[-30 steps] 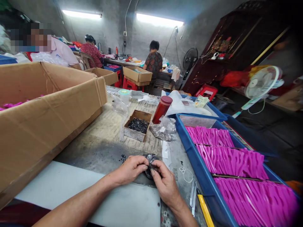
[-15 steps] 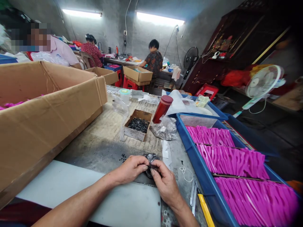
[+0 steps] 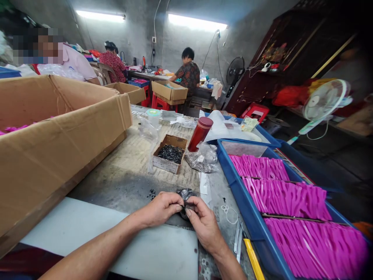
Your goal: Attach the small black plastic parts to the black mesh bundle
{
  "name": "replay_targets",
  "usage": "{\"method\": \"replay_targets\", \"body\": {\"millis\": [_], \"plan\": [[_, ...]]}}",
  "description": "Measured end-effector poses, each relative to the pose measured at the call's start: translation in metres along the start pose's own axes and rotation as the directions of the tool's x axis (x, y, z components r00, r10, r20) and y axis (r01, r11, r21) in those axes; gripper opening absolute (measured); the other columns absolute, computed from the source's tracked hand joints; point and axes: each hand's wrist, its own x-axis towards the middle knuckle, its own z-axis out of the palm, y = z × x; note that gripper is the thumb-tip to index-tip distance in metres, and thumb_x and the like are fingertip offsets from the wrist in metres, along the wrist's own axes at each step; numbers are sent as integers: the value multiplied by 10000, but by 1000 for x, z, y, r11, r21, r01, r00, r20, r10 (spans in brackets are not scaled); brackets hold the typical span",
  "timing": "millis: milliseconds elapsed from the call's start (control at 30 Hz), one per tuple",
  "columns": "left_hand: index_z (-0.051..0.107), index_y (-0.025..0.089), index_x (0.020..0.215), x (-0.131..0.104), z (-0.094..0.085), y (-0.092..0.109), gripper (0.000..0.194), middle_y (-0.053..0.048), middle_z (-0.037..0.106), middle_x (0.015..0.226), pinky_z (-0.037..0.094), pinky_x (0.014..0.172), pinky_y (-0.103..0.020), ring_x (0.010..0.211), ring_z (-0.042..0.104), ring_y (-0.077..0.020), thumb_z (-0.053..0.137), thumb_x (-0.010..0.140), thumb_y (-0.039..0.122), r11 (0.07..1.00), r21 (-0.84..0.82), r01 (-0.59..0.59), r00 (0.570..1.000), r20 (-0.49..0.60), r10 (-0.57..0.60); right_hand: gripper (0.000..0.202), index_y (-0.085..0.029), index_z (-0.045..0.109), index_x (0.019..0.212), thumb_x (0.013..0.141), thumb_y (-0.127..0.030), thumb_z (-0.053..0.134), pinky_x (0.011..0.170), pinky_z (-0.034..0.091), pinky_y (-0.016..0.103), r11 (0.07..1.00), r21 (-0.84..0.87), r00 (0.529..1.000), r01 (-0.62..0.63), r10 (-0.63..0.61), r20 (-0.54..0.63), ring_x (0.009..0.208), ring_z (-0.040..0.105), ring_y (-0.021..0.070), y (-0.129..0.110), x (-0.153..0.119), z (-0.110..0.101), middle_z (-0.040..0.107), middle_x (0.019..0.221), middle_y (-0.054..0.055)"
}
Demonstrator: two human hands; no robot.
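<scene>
Cardboard makes up the small box (image 3: 166, 165) on the worktable (image 3: 122, 155), its inside covered with a loose heap of thin dark pieces (image 3: 170, 154). Just right of it, a clear plastic bag (image 3: 208, 151) slumps over many tiny grey bits, in front of a red flask (image 3: 198, 138). The blue crate (image 3: 244, 210) on the right holds bright pink strips (image 3: 309, 245) packed on edge in three rows, with narrow dividers between them. On the left, a large carton (image 3: 64, 144) shows a little pink material low inside; its depth is hidden. Nearer the worker, the left hand (image 3: 163, 206) and right hand (image 3: 202, 223) meet fingertip to fingertip, thumbs pressed against curled forefingers, pinching a small dark item (image 3: 183, 207) between them. What it is cannot be made out. A shiny black bundle (image 3: 186, 192) lies on the table just beyond the fingertips, partly covered by them. The left forearm slants in from the lower left over a pale sheet (image 3: 163, 256); the right comes up from the lower right, wrist bent inward.
</scene>
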Motion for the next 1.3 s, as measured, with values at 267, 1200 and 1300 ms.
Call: {"method": "replay_targets", "body": {"millis": [267,1200,1300], "plan": [[565,140,719,0,0,1,147,13,549,669,371,609,-173,628,480,-98,431,779,143,997,62,-36,999,7,36,152,-188,498,912,774,-175,437,559,423,215,995,92,999,-41,41,6,624,504,122,3,0,0,528,712,0],[563,134,712,-1,-2,0,135,28,520,652,355,598,-163,627,457,-90,440,767,142,1000,-15,-23,999,43,23,134,-205,497,880,748,-183,484,552,403,195,959,266,995,-97,92,29,602,465,103,-2,1,0,475,683,-24],[558,131,702,-1,-2,1,132,33,504,638,348,586,-159,615,442,-86,443,765,144,999,-48,-4,999,51,7,135,-204,493,881,749,-183,483,559,397,199,958,266,995,-104,99,31,608,461,105,-2,1,0,467,687,-25]]}}
